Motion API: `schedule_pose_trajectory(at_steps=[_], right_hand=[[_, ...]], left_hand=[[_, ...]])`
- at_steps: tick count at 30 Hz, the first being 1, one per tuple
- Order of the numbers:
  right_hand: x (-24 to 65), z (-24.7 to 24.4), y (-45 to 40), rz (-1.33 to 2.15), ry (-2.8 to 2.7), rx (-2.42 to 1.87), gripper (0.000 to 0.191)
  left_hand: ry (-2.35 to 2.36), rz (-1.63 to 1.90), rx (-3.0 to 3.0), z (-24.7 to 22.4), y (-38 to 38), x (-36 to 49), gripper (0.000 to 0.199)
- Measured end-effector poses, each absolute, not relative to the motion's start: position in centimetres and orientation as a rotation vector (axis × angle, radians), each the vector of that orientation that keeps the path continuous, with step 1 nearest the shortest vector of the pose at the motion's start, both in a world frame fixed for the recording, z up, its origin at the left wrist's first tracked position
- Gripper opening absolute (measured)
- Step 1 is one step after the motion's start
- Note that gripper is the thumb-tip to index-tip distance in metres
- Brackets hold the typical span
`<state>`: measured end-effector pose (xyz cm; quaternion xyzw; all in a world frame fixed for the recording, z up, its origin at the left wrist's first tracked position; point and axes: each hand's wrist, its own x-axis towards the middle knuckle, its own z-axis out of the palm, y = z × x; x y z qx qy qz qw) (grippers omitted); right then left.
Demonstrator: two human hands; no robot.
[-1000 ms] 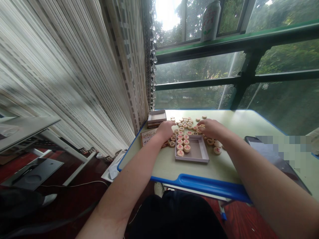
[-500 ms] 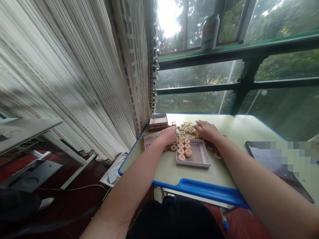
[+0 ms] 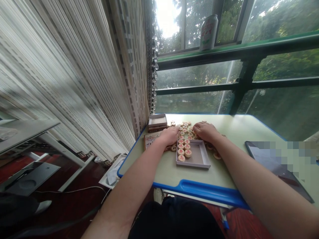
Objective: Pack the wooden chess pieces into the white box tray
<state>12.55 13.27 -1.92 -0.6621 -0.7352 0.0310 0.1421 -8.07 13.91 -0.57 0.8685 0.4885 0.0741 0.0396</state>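
Observation:
My left hand (image 3: 170, 134) reaches over the left side of a heap of round wooden Chinese chess pieces (image 3: 185, 126), fingers stretched out and touching the pieces by its fingertips. Across the heap, my right hand (image 3: 205, 130) lies palm down with its fingers extended over more pieces. Neither hand shows a piece held, though the undersides of both are hidden. In front of them sits a shallow open box (image 3: 196, 154). Two columns of pieces with red characters (image 3: 184, 148) fill its left part.
At the left, a patterned box lid (image 3: 150, 139) lies before stacked flat boxes (image 3: 158, 121). A dark tablet (image 3: 274, 166) rests on the right of the blue-edged table (image 3: 231, 172). A drink can (image 3: 208, 32) stands on the window ledge, and a striped curtain (image 3: 99, 66) hangs at the left.
My left hand has shifted slightly right, over the heap. My right hand has drawn a little left and closer, uncovering a piece behind it. The boxed pieces look unchanged.

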Motion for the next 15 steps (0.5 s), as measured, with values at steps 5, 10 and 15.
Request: schedule_pose_trajectory(at_steps=[5, 10, 15], right_hand=[[12.49, -2.39, 13.67, 0.002, -2.2, -1.835, 0.046], [12.47, -2.25, 13.72, -0.01, -2.265, -1.808, 0.04], [12.66, -2.04, 13.57, 0.019, -2.198, -1.814, 0.035]], left_hand=[[1.544, 0.368, 2.691, -0.96, 14.02, -8.19, 0.041], [1.5, 0.266, 2.706, -1.02, 14.2, -8.12, 0.04], [1.518, 0.331, 2.69, -1.12, 14.36, -8.21, 0.038]])
